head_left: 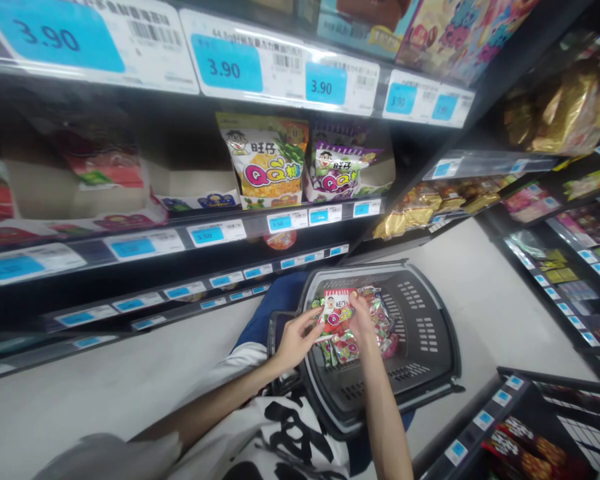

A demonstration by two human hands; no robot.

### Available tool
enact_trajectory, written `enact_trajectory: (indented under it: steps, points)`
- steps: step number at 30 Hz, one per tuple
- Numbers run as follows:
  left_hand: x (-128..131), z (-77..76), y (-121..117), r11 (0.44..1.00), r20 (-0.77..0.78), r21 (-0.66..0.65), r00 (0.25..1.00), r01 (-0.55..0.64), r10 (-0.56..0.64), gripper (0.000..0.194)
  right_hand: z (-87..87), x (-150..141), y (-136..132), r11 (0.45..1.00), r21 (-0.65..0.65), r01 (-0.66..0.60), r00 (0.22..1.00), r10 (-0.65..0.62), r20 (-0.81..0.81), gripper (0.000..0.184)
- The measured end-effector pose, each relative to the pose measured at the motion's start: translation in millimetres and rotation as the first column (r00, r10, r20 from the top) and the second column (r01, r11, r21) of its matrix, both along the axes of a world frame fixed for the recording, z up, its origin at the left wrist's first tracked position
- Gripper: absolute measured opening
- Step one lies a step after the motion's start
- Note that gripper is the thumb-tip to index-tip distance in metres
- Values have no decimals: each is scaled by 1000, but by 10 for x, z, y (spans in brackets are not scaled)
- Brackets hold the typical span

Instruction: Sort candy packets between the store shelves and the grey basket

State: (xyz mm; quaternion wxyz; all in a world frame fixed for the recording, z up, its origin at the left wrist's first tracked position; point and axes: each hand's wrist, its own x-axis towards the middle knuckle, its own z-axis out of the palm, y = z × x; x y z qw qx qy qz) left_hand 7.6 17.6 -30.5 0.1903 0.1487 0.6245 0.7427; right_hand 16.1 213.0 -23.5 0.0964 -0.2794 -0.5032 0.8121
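Between my two hands is a red and white bag of gummy candy [336, 312], held over a dark grey shopping basket [430, 363]. My left hand [300, 335] grips the bag's left edge, thumb and fingers closed on it. On the bag's right side, my right hand [361, 319] is closed on the edge. Below it, several more candy bags [380, 313] lie in the basket, partly hidden by my hands and the held bag. The basket rests at my lap, its handle folded down along the rim.
On the shelf ahead stand a yellow gummy candy bag [267, 160] and a purple one [336, 167] in cardboard trays. Price tags [230, 63] line the shelf edges. Gold-wrapped packs [415, 207] fill shelves to the right. A low rack [485, 420] stands at the lower right.
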Motion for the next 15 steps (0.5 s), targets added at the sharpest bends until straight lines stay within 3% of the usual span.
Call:
enact_trajectory:
  steps: [6, 10, 15]
  points:
    - [-2, -13, 34, 1000, -25, -19, 1000, -8, 7, 45, 98, -34, -28, 977, -170, 131, 991, -134, -12, 39]
    - [7, -68, 40, 1000, -28, -22, 999, -18, 18, 43, 102, -4, 5, 976, -155, 155, 987, -159, -14, 37]
    - [16, -64, 22, 998, -39, -67, 999, -9, 6, 40, 91, 27, 19, 997, -50, 65, 996, -68, -54, 47]
